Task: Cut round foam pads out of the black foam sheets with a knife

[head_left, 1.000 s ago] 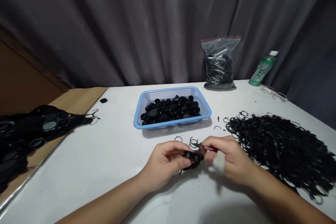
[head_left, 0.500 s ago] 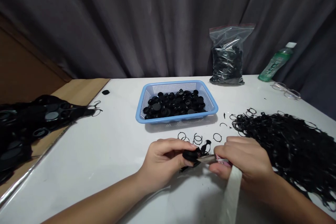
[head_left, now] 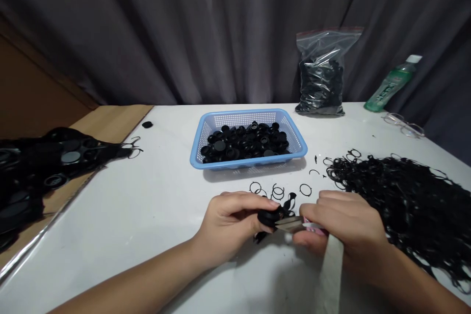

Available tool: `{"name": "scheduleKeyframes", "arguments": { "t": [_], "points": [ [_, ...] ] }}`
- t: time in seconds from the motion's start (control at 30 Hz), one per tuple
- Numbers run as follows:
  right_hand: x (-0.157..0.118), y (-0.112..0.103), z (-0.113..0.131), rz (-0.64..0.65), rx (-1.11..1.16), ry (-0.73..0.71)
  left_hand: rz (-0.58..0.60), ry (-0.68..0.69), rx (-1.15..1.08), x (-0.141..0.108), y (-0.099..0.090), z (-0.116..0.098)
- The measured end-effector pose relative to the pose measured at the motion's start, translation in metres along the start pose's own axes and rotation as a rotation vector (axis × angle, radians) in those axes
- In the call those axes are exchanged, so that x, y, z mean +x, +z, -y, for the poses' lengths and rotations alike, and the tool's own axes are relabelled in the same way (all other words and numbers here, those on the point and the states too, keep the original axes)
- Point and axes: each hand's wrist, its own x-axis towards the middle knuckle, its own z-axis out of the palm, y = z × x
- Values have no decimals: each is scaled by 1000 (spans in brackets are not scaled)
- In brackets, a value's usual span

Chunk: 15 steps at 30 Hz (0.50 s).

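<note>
My left hand is closed around a round black rubber-looking piece, pinching it between thumb and fingers above the table. Thin black loops stick out behind this piece. My right hand is wrapped round a pink-handled bladed tool. Its pointed metal end faces left and meets the edge of the black piece; whether it has one blade or two is unclear. Below the right fist hangs a pale, blurred strip. Several thin black rings lie just beyond my hands.
Behind my hands a blue basket holds many round black pieces. Black scraps are heaped at right, linked black pieces at left on cardboard. A zip bag, green bottle and glasses stand or lie at the back.
The metal end of the tool shows broader now against the black piece. Both hands keep their grips. The view has shifted slightly.
</note>
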Motion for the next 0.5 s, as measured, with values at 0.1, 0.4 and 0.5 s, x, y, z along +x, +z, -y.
{"name": "scheduleKeyframes", "arguments": {
  "t": [0.1, 0.4, 0.5],
  "points": [
    [-1, 0, 0, 13, -18, -2, 11, 36, 13, 1, 0, 0],
    [-3, -2, 0, 46, -15, -8, 23, 46, 65, 2, 0, 0],
    [-4, -2, 0, 44, 0, -3, 20, 53, 93, 3, 0, -1]
  ]
}}
